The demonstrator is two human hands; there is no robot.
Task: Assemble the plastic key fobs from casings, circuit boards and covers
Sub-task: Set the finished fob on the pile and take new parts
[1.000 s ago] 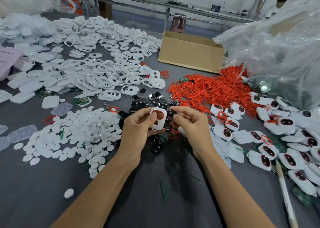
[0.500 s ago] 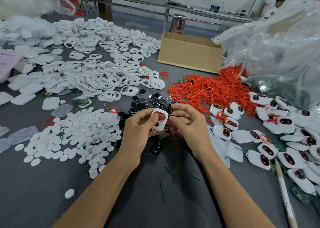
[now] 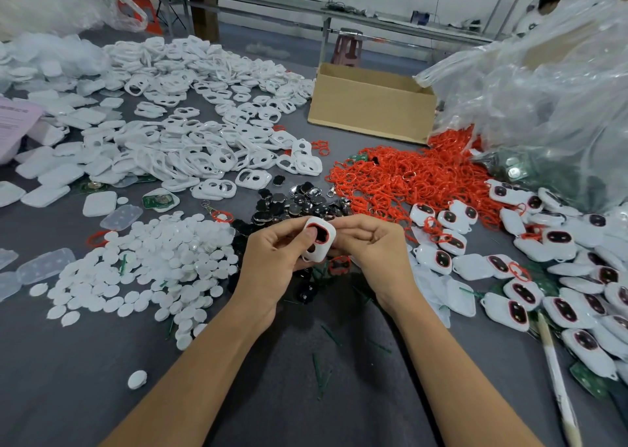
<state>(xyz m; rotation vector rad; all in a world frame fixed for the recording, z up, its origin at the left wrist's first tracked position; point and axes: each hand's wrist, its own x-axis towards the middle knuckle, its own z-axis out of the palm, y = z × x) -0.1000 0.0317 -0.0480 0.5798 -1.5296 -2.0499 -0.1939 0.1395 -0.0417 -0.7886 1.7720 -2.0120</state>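
A white key fob casing (image 3: 319, 239) with a red ring and a dark insert in its window is held upright between both hands above the table's middle. My left hand (image 3: 272, 263) grips its left side, with the thumb pressed on the window. My right hand (image 3: 373, 246) pinches its right edge. Behind the hands lies a heap of black button pieces (image 3: 299, 202). White casing frames (image 3: 190, 147) are piled at the back left, white round covers (image 3: 153, 263) at the left, red rings (image 3: 407, 174) at the back right.
Several assembled white fobs (image 3: 543, 276) lie along the right. A cardboard box (image 3: 370, 106) stands at the back, next to a large clear plastic bag (image 3: 543, 106). A pale stick (image 3: 557, 378) lies at the front right. Green scraps (image 3: 319, 375) dot the grey table.
Both hands have closed in on the casing. The left thumb now presses the window, where a dark insert sits inside the red ring.
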